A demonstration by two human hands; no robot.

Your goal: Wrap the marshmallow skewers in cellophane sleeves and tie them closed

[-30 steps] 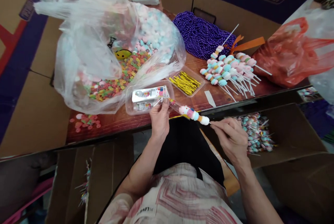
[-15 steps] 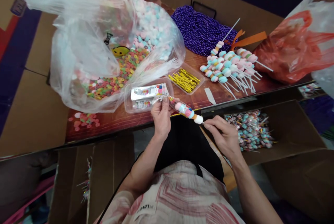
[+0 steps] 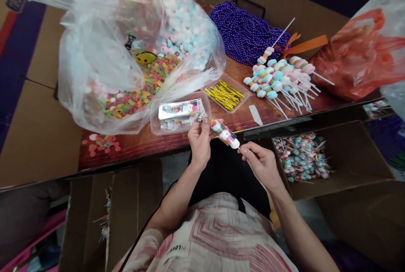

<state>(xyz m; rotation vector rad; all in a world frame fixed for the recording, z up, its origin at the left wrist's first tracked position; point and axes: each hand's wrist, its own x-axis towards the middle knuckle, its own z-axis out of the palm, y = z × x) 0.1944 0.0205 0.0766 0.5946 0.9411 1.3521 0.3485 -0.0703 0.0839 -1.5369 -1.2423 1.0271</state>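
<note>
while left fingers [image 3: 205,126] pinch wrapper [image 3: 200,116], right fingers [image 3: 249,153] pinch stick [image 3: 239,148], bulging bag [image 3: 98,48] beside tray [image 3: 174,131]

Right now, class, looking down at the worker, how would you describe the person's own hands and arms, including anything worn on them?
The left hand and right hand wear no gloves. The left sleeve is pale with pinkish patterning, like the shirt. The right sleeve is out of view.

The red bag [image 3: 357,58] is cut off at the right edge.
</note>
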